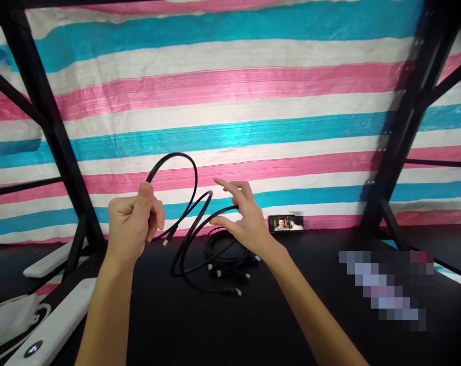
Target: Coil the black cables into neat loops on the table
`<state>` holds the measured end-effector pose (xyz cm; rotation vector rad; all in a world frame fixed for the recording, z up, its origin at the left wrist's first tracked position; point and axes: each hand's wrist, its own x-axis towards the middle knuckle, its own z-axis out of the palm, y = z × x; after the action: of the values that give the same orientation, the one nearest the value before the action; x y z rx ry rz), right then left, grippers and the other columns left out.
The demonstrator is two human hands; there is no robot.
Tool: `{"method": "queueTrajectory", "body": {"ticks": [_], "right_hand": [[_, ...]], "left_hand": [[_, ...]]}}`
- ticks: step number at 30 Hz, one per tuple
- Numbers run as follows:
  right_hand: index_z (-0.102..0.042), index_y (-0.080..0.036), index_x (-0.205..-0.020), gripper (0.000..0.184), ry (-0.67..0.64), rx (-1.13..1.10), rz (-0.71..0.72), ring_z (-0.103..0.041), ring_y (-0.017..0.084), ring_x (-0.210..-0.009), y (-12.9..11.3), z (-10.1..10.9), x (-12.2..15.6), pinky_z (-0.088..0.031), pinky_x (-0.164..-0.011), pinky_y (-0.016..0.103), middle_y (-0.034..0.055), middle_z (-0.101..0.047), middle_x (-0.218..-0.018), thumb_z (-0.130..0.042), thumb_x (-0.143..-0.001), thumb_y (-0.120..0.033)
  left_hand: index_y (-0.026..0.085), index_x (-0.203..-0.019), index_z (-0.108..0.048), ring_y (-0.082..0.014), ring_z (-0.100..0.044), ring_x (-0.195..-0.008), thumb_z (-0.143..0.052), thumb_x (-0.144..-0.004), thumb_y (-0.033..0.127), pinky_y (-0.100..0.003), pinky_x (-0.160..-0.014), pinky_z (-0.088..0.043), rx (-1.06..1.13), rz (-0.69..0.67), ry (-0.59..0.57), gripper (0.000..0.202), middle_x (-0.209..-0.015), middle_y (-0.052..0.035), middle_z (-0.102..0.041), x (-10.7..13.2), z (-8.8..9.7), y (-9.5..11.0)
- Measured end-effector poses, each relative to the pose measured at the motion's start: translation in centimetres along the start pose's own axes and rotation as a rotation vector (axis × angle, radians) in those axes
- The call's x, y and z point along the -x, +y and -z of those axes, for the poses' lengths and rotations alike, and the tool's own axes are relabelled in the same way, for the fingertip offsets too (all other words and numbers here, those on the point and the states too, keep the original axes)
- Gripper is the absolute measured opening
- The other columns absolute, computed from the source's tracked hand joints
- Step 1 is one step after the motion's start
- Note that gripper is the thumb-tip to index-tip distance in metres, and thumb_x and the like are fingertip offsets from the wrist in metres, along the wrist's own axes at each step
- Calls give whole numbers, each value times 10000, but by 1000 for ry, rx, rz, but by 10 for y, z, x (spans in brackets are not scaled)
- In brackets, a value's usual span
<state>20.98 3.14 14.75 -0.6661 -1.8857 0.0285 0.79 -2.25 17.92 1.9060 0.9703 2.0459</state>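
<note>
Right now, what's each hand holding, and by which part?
Left hand is shut on a black cable a short way from its plug end, loop arching above the fist. Right hand is open, fingers only touching a cable strand, not gripping.

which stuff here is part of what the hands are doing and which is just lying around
In use: black cable, gripped by left hand; right hand, open against its loop; cable pile.
Lying about: phone, white device, striped tarp.
</note>
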Motion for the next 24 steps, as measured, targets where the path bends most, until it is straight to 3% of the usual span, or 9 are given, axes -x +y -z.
{"method": "queueTrajectory", "body": {"ticks": [3, 5, 11, 15, 19, 22, 24], "right_hand": [[-653, -264, -1036, 263, -14, 27, 31, -552, 165, -854, 0, -2, 0, -439, -666, 263, 57, -512, -1113, -652, -812, -402], [-652, -221, -869, 142, -1, -20, 33, -556, 144, -800, 2, -3, -1, -428, -673, 259, 44, -542, -1041, -648, -819, -353], [-559, -202, -708, 191, 208, -53, -28, -531, 188, -820, 16, 2, -6, -415, -707, 308, 37, -568, -832, -629, -813, -345], [-540, -200, -663, 241, 334, -1, 18, -532, 228, -933, 18, 6, -7, -430, -788, 362, 80, -579, -945, -661, -781, -372], [-526, -195, -697, 226, 270, -91, -25, -585, 209, -940, 11, 6, -7, -448, -761, 322, 92, -620, -1020, -659, -784, -356], [-528, -197, -725, 229, 187, -101, -141, -579, 145, -689, 8, 6, -6, -418, -643, 271, 18, -634, -749, -634, -807, -383], [-508, -198, -697, 269, 166, -39, -197, -519, 116, -580, 7, 6, -5, -365, -575, 250, -22, -581, -620, -641, -799, -408]], "left_hand": [[181, -362, -528, -68, -305, -246, -443, -830, 648, -257, -328, -156, -44, 54, -155, 667, -273, 0, -351, 1, -2, -3], [181, -419, -590, -72, -333, -260, -438, -835, 645, -243, -332, -203, -88, 85, -231, 641, -282, 0, -378, 2, -4, -3], [158, -690, -722, -112, -519, -432, -472, -835, 602, -221, -413, -368, -234, 156, -296, 530, -544, -45, -632, -3, -14, -3], [130, -740, -716, -145, -590, -542, -458, -832, 613, -232, -479, -414, -219, 270, -391, 555, -702, -85, -703, -2, -26, -5], [129, -843, -699, -152, -618, -526, -313, -877, 635, -239, -521, -433, 32, 384, -588, 638, -616, -67, -679, 4, -41, -5], [128, -809, -671, -150, -589, -440, -277, -870, 660, -237, -482, -412, 130, 448, -616, 665, -463, -37, -605, 8, -47, -3], [140, -772, -643, -146, -566, -402, -379, -842, 659, -236, -477, -416, 146, 458, -626, 586, -397, -7, -557, 9, -48, -1]]}}
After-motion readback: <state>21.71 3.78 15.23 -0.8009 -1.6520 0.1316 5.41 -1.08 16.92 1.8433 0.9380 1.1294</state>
